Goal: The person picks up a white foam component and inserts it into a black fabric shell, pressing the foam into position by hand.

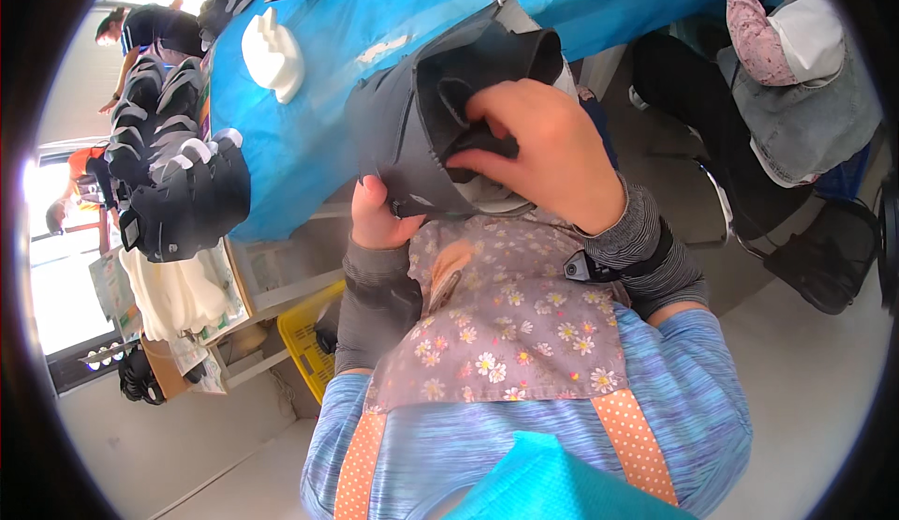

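At the near edge of the blue-covered table (309,145), just above the person's lap, the right hand (543,150) is curled closed with its fingers pushed into the open mouth of a dark grey boot-like piece (421,122), pinching the black inner lining against the rim. The left hand (375,215) grips the same piece from below — thumb up against its lower grey edge, the other fingers hidden behind the material. The piece is held tilted, its opening turned toward the right hand, resting partly over the table's edge and partly over a floral apron (506,323) that covers the lap. Both forearms wear ribbed grey sleeves, and a black strap with a small device (585,265) sits at the right wrist. Farther out on the blue cover lies a white moulded foam form (272,54), well apart from the hands. To the left, a stack of black padded pieces with white trim (178,183) stands beside the table, with pale folded material under it and a yellow plastic crate (309,337) on the floor below. At the upper right another person in a pink patterned sleeve (754,37) sits by the table — their hands are apart from this work.
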`<control>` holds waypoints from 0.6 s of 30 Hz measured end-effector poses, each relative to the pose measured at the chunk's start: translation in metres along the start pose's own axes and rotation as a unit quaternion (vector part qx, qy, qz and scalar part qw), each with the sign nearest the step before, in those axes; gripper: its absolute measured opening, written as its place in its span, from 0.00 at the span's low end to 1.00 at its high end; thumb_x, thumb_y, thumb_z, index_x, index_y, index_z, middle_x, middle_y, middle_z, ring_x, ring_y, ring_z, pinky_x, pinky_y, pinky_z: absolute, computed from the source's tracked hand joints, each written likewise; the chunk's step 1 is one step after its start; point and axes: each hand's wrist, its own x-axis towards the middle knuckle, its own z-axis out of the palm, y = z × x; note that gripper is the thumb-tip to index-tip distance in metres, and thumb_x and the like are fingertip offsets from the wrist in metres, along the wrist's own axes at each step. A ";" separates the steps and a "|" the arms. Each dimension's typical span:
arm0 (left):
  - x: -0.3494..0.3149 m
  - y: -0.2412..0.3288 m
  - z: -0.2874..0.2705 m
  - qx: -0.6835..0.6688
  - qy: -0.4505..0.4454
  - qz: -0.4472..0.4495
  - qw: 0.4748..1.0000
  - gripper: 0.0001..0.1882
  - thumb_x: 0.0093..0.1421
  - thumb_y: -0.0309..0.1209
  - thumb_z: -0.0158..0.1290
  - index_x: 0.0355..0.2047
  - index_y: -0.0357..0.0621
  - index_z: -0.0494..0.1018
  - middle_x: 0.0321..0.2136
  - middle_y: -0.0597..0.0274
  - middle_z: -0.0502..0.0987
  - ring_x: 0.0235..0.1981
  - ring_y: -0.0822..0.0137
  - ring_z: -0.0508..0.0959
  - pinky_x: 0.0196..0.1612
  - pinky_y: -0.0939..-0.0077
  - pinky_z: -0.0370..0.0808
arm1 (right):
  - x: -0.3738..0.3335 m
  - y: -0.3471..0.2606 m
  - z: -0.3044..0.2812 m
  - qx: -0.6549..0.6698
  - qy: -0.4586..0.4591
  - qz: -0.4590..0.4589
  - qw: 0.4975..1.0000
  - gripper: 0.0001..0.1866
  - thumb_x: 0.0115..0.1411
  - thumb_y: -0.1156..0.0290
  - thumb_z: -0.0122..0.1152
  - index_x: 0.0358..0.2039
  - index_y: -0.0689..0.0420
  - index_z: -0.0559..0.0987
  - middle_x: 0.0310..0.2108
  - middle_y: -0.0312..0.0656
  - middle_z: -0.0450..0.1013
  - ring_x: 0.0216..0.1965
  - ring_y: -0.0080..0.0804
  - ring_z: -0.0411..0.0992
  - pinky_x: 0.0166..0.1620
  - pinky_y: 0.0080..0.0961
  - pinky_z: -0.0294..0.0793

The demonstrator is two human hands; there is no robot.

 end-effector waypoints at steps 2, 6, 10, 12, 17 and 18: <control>-0.003 0.001 -0.005 0.036 0.014 0.008 0.999 0.43 0.59 0.52 0.53 0.66 0.38 0.51 0.64 0.48 0.58 0.63 0.50 0.61 0.65 0.52 0.59 | -0.002 0.008 0.007 0.008 0.004 -0.054 0.998 0.13 0.45 0.67 0.71 0.25 0.57 0.75 0.24 0.39 0.68 0.27 0.39 0.68 0.31 0.32 0.66; 0.003 0.005 0.006 0.006 0.058 0.072 0.996 0.40 0.63 0.56 0.44 0.66 0.43 0.53 0.65 0.49 0.56 0.64 0.49 0.59 0.67 0.48 0.53 | -0.006 0.016 0.010 0.109 0.004 -0.110 0.988 0.10 0.49 0.75 0.68 0.20 0.58 0.73 0.20 0.37 0.65 0.21 0.31 0.63 0.25 0.26 0.59; -0.006 0.016 -0.008 0.367 0.137 0.126 0.911 0.34 0.64 0.52 0.43 0.64 0.42 0.58 0.63 0.51 0.61 0.63 0.49 0.61 0.67 0.49 0.53 | -0.012 0.017 0.017 0.255 0.025 0.099 0.962 0.11 0.54 0.73 0.66 0.20 0.60 0.73 0.19 0.33 0.65 0.20 0.18 0.62 0.23 0.19 0.58; -0.001 0.014 -0.009 0.026 0.001 0.102 0.994 0.33 0.65 0.51 0.43 0.63 0.42 0.59 0.62 0.51 0.62 0.63 0.50 0.62 0.67 0.50 0.54 | -0.009 0.021 0.017 0.293 -0.007 0.170 0.941 0.12 0.54 0.72 0.66 0.20 0.61 0.74 0.20 0.32 0.67 0.21 0.16 0.62 0.23 0.18 0.58; -0.002 0.012 -0.020 0.143 0.072 0.099 0.982 0.31 0.66 0.50 0.41 0.62 0.42 0.60 0.62 0.50 0.63 0.62 0.51 0.64 0.65 0.50 0.59 | 0.001 0.027 0.022 0.285 -0.071 0.226 0.929 0.09 0.54 0.72 0.68 0.30 0.62 0.77 0.24 0.33 0.72 0.25 0.15 0.67 0.28 0.17 0.67; -0.001 0.012 -0.023 0.282 0.097 0.111 0.948 0.31 0.67 0.50 0.40 0.62 0.42 0.60 0.61 0.50 0.64 0.61 0.51 0.65 0.65 0.50 0.59 | 0.004 0.025 0.019 0.286 -0.073 0.228 0.928 0.09 0.54 0.72 0.68 0.30 0.62 0.77 0.24 0.33 0.72 0.25 0.15 0.67 0.28 0.17 0.67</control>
